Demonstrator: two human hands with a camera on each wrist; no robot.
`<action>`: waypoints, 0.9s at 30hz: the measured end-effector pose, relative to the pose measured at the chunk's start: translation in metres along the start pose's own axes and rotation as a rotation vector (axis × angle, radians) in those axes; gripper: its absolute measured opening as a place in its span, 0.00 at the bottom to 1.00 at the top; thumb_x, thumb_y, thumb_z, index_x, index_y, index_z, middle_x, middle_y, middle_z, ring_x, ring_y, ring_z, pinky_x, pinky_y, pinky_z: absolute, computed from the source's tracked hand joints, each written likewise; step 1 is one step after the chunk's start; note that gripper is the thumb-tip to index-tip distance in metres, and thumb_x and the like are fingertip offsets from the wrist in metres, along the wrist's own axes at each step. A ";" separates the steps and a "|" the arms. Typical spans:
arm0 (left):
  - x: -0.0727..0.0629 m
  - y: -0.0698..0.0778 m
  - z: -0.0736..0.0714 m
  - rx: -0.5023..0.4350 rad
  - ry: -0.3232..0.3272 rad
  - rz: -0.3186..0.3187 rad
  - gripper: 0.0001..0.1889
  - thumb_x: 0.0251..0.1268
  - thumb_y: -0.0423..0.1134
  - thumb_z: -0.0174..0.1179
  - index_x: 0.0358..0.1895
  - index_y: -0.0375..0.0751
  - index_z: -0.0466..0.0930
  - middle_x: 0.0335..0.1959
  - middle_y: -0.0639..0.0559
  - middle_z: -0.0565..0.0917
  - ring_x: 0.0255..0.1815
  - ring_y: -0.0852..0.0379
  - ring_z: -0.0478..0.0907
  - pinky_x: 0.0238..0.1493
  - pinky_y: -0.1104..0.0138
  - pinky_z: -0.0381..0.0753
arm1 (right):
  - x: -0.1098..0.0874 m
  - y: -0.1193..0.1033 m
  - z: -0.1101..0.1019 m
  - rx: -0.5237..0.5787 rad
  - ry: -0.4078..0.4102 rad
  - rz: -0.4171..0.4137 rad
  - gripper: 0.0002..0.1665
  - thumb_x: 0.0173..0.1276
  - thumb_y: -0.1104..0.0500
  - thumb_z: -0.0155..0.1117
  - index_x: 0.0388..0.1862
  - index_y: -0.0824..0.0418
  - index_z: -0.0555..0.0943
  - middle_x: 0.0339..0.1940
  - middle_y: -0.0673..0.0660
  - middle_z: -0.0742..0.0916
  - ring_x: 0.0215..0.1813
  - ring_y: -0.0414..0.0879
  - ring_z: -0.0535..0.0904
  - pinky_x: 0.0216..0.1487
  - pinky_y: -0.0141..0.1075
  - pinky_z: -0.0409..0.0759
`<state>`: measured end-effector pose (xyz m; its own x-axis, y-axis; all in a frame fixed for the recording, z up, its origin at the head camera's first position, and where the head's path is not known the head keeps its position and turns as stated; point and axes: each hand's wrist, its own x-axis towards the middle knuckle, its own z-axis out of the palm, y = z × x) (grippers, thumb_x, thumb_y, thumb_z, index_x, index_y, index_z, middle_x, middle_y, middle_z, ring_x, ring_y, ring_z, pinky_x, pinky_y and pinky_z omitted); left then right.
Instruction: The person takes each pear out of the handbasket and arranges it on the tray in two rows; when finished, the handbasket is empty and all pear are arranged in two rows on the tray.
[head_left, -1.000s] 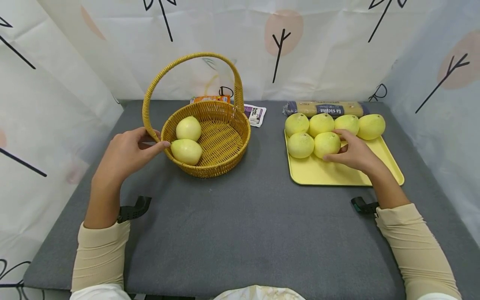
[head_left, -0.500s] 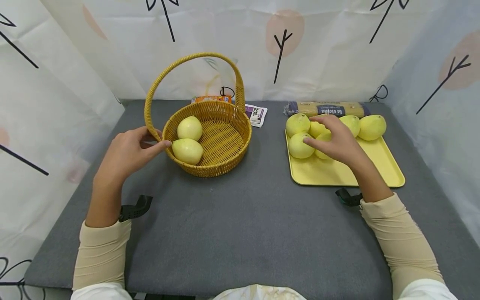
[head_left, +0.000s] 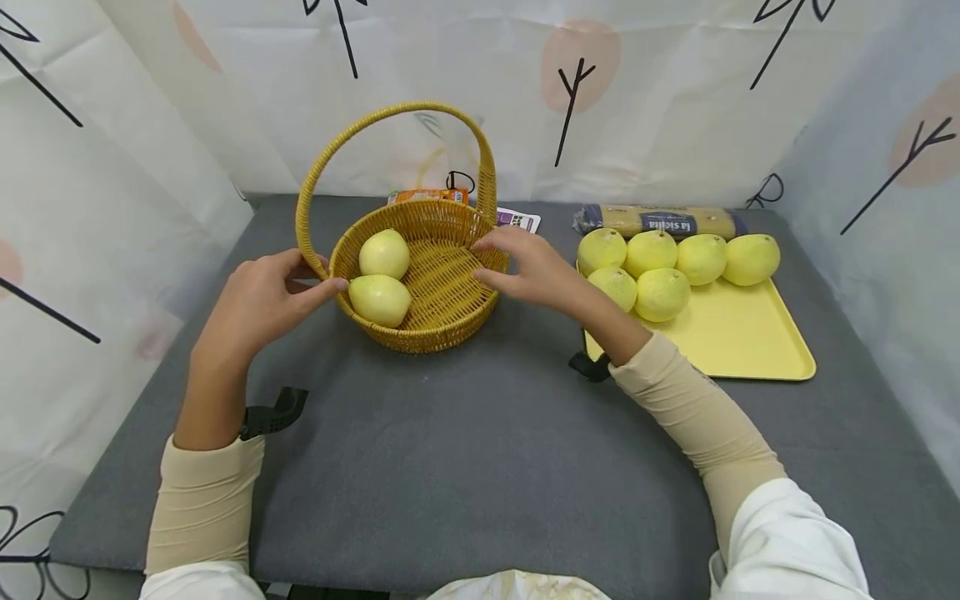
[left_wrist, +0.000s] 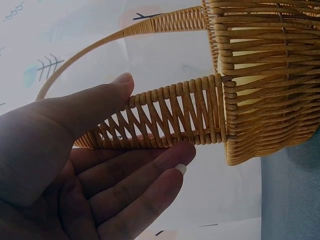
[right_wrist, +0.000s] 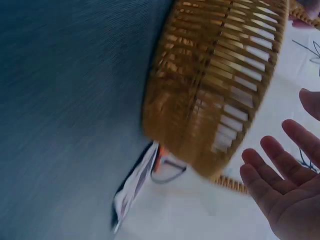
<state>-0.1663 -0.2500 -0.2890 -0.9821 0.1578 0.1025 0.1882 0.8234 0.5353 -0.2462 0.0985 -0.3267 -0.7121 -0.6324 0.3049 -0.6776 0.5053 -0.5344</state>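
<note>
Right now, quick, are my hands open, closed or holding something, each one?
Left hand: closed, holding the basket handle.
Right hand: open, holding nothing, by the basket.

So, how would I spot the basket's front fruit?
On the grey table, find the wicker basket whose handle the left hand holds. Of the pair inside, the front fruit lies closer to the camera and looks longer than the rounder fruit behind it.

Booth with patterned sheet walls (head_left: 675, 125)
</note>
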 end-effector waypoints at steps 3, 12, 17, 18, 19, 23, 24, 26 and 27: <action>0.000 0.001 0.001 0.001 -0.002 0.001 0.26 0.67 0.58 0.64 0.53 0.38 0.80 0.51 0.39 0.85 0.51 0.40 0.83 0.47 0.45 0.80 | 0.028 -0.009 0.016 0.004 -0.082 0.007 0.21 0.76 0.57 0.61 0.64 0.64 0.78 0.61 0.60 0.81 0.59 0.52 0.77 0.62 0.43 0.73; 0.001 0.004 0.003 -0.002 0.005 0.008 0.26 0.67 0.58 0.64 0.52 0.37 0.80 0.49 0.38 0.85 0.49 0.40 0.84 0.46 0.44 0.81 | 0.081 -0.023 0.066 0.024 -0.248 0.093 0.36 0.79 0.44 0.53 0.80 0.51 0.61 0.79 0.63 0.57 0.67 0.56 0.72 0.63 0.47 0.73; 0.002 0.005 0.003 0.004 0.014 0.020 0.26 0.67 0.57 0.64 0.52 0.36 0.80 0.49 0.37 0.85 0.49 0.39 0.84 0.46 0.44 0.81 | 0.090 -0.018 0.082 -0.027 -0.302 0.140 0.38 0.78 0.33 0.43 0.82 0.40 0.55 0.83 0.55 0.39 0.78 0.58 0.57 0.73 0.51 0.62; 0.002 0.005 0.004 0.003 0.012 0.020 0.26 0.67 0.57 0.64 0.52 0.36 0.80 0.49 0.37 0.85 0.49 0.39 0.84 0.46 0.44 0.81 | 0.090 -0.016 0.083 -0.053 -0.301 0.146 0.38 0.78 0.33 0.42 0.82 0.41 0.55 0.84 0.55 0.40 0.79 0.58 0.55 0.74 0.51 0.60; 0.002 0.005 0.004 0.002 0.009 0.020 0.26 0.67 0.57 0.64 0.52 0.36 0.80 0.49 0.37 0.85 0.49 0.39 0.84 0.46 0.44 0.81 | 0.090 -0.014 0.083 -0.089 -0.278 0.157 0.37 0.79 0.33 0.42 0.81 0.44 0.60 0.84 0.56 0.42 0.79 0.59 0.55 0.74 0.51 0.61; 0.002 0.004 0.004 0.002 0.007 0.006 0.26 0.67 0.58 0.64 0.52 0.37 0.80 0.50 0.38 0.85 0.50 0.40 0.84 0.47 0.45 0.80 | 0.088 -0.007 0.076 -0.140 -0.036 0.208 0.26 0.80 0.43 0.50 0.62 0.59 0.79 0.76 0.60 0.67 0.70 0.56 0.70 0.66 0.47 0.71; 0.002 0.003 0.003 0.002 0.007 0.001 0.26 0.67 0.57 0.65 0.52 0.37 0.80 0.49 0.39 0.85 0.50 0.41 0.84 0.47 0.45 0.80 | 0.087 -0.005 0.074 -0.127 0.036 0.220 0.22 0.80 0.45 0.52 0.57 0.60 0.80 0.72 0.60 0.72 0.68 0.55 0.72 0.64 0.45 0.72; 0.001 0.002 0.003 0.002 0.009 -0.006 0.26 0.67 0.58 0.65 0.52 0.38 0.80 0.50 0.39 0.85 0.50 0.41 0.84 0.47 0.45 0.80 | 0.087 0.001 0.070 -0.061 0.121 0.258 0.21 0.78 0.48 0.55 0.57 0.61 0.80 0.67 0.59 0.76 0.67 0.52 0.72 0.64 0.44 0.72; 0.001 0.002 0.002 0.003 0.008 -0.008 0.26 0.67 0.58 0.65 0.52 0.38 0.80 0.50 0.39 0.85 0.50 0.41 0.83 0.47 0.45 0.80 | 0.088 0.004 0.070 -0.035 0.121 0.281 0.23 0.78 0.47 0.57 0.61 0.61 0.78 0.66 0.58 0.76 0.67 0.51 0.72 0.65 0.43 0.71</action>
<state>-0.1667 -0.2473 -0.2902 -0.9836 0.1468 0.1048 0.1802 0.8263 0.5336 -0.2987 0.0045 -0.3572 -0.8877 -0.3915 0.2423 -0.4557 0.6718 -0.5840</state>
